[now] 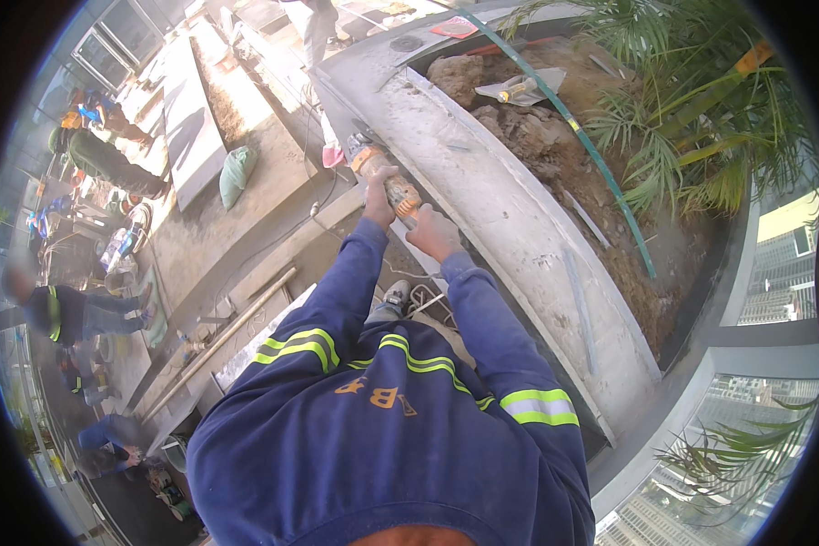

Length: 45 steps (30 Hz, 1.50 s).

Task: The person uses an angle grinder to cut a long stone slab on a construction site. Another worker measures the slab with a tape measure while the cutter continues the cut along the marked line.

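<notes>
Both my hands are wrapped around a dusty orange-and-grey angle grinder (pixel 368 160) at the inner edge of a pale concrete ledge (pixel 510 209). My left hand (pixel 379 195) grips the side of its body near the front. Behind it, my right hand (pixel 435 234) closes around the rear end. The tool's head points away from me at the ledge's side; its disc is not clearly visible. A strip of the grinder's body shows between the two hands.
Brown soil and palm leaves (pixel 682 127) fill the planter to the right, crossed by a green strip (pixel 578 132). A green sack (pixel 237 176) leans by a slab at left. A long pole (pixel 218 341) and cables lie nearby. Several other people are at far left.
</notes>
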Each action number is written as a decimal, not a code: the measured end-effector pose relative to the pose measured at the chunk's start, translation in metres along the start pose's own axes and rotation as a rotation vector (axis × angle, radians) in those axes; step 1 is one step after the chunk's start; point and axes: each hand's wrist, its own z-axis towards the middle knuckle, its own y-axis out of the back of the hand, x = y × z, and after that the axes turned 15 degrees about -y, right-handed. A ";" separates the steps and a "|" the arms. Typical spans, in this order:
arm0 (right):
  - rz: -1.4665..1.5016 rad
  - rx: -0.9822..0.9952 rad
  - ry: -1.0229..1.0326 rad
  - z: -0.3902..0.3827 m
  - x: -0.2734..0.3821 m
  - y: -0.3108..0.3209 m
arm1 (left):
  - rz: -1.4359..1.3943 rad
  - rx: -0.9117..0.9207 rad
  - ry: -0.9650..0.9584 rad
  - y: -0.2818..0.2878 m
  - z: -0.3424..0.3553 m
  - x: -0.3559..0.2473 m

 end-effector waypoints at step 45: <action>-0.012 -0.009 0.010 -0.019 0.002 0.012 | 0.014 0.000 -0.010 0.002 -0.004 0.003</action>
